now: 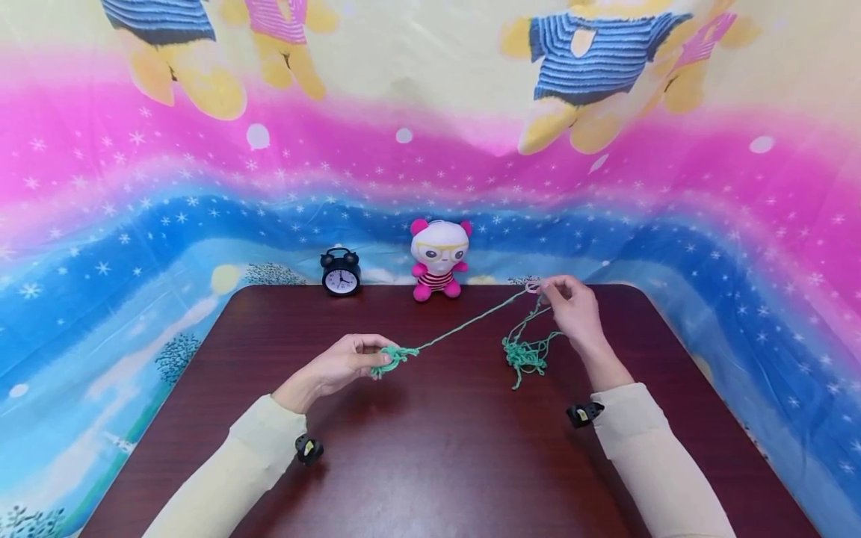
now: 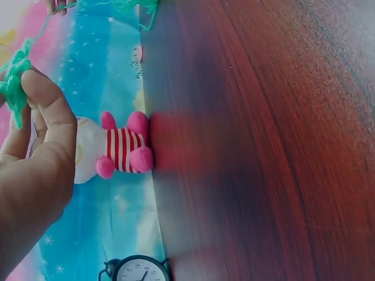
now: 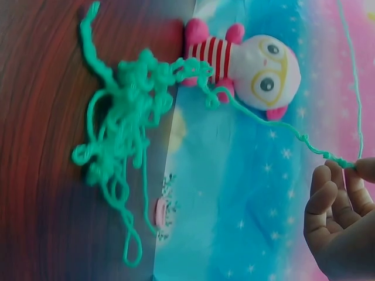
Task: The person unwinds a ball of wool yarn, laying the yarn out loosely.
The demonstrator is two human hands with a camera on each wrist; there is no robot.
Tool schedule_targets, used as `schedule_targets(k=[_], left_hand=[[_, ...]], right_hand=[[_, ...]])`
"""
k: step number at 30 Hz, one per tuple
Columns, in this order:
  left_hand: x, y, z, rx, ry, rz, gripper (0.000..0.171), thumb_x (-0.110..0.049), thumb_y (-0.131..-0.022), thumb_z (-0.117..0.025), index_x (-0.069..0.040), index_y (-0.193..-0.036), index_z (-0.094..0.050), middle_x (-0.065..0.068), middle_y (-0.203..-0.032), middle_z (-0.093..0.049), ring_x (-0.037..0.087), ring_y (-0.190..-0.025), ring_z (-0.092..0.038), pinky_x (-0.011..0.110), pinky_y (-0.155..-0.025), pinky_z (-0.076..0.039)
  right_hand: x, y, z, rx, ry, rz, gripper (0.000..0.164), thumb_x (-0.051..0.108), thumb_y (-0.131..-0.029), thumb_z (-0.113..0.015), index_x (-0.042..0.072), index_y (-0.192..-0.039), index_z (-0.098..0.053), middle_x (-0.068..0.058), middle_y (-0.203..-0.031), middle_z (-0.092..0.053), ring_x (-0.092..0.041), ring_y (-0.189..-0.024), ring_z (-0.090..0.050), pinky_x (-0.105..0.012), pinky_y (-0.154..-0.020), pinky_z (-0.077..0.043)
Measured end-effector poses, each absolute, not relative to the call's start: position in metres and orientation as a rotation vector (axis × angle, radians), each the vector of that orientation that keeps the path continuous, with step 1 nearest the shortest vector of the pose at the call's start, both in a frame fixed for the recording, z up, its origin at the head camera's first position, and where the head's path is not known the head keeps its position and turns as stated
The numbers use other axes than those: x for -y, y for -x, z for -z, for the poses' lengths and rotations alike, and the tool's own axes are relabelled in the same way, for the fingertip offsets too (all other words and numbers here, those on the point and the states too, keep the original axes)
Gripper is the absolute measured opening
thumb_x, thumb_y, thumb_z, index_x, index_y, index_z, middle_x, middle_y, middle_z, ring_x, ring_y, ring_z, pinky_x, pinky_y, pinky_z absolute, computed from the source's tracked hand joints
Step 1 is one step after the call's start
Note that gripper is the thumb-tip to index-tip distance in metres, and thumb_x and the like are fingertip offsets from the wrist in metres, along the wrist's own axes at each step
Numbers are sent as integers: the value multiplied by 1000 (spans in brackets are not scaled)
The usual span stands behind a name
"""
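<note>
My left hand point(image 1: 350, 364) pinches a small crocheted piece of green yarn point(image 1: 397, 359) between thumb and fingers, over the left-centre of the table. A taut yarn strand point(image 1: 471, 321) runs from it up to my right hand point(image 1: 573, 302), near the table's back right. There, thumb and fingertips pinch the strand, as the right wrist view shows. Below the right hand hangs a loose tangle of green yarn point(image 3: 126, 111), knotted and looped, joined to the pinched spot by a slack, kinked strand point(image 3: 263, 120). In the left wrist view, the crocheted piece point(image 2: 17, 82) sticks out past the left thumb.
At the back of the dark wooden table point(image 1: 430, 463) stand a black alarm clock point(image 1: 341, 275) and a pink-and-white plush toy point(image 1: 439, 261). A small pink item point(image 3: 160, 212) sits at the back edge. Behind hangs a printed cloth point(image 1: 417, 172).
</note>
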State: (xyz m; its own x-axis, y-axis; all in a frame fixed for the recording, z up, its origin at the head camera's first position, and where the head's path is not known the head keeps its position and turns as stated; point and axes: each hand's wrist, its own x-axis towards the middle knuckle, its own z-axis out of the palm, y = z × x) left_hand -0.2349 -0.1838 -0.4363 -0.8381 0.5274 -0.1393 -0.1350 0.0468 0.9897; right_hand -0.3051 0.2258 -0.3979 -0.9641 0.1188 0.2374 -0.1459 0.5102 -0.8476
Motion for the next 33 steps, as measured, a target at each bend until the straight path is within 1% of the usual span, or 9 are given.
schedule_targets(k=[4,7,9,13,16,20,24,27,33], left_hand=[[184,235,437,-1835,-365,-1876,29,-14,-97,-65,3,-119,-59,1,-89,-68,13,-77,-61,25,-71,-54],[185,235,437,-1826,-352,-1875,31,-14,-97,-65,3,-122,-57,0,-88,-70,12,-78,-63,24,-71,-54],[185,236,438,-1826,-349,-1871,35,-13,-97,-65,4,-127,-56,-3,-89,-72,11,-78,-63,24,-72,-54],[186,236,439,-1836,-340,-1867,40,-15,-98,-64,2,-132,-54,-3,-91,-72,11,-75,-60,24,-70,-51],[186,236,438,-1862,-327,-1875,33,-18,-99,-63,0,-126,-58,0,-88,-68,14,-74,-57,24,-69,-50],[187,236,437,-1904,-298,-1894,26,-19,-100,-62,-1,-118,-62,1,-87,-65,15,-78,-59,23,-69,-52],[188,236,437,-1920,-236,-1918,35,-18,-99,-63,1,-127,-59,0,-91,-66,14,-80,-60,24,-72,-54],[189,236,437,-1935,-177,-1940,39,-17,-99,-63,1,-133,-57,0,-91,-67,12,-79,-60,25,-73,-54],[190,238,438,-1939,-131,-2034,27,-15,-99,-63,-2,-122,-62,-3,-91,-68,9,-76,-61,24,-74,-56]], right_hand=[[-238,304,396,2473,33,-1424,36,41,-101,-56,9,-113,-67,-4,-98,-70,-1,-79,-61,-24,-60,-53],[-249,304,395,2451,63,-1417,38,41,-101,-55,7,-115,-66,5,-95,-69,2,-79,-62,-25,-60,-53],[-256,303,395,2441,79,-1418,40,40,-102,-54,5,-117,-65,4,-98,-69,3,-80,-62,-27,-62,-54],[-270,302,394,2434,122,-1419,42,41,-103,-51,5,-120,-64,-5,-106,-69,6,-80,-61,-27,-63,-53],[-278,301,394,2427,157,-1433,38,40,-103,-51,8,-118,-63,8,-97,-70,8,-80,-61,-24,-62,-52],[-287,300,394,2418,206,-1459,35,40,-102,-52,10,-118,-63,26,-86,-63,7,-80,-61,-22,-62,-52],[-296,300,397,2403,251,-1473,39,40,-102,-53,8,-120,-62,21,-89,-66,7,-79,-60,-21,-62,-51],[-301,301,399,2375,281,-1482,35,38,-102,-54,8,-118,-63,20,-89,-66,7,-78,-60,-19,-60,-49],[-307,300,403,2413,282,-1402,27,39,-102,-54,15,-110,-66,18,-88,-66,7,-76,-61,-20,-63,-48]])
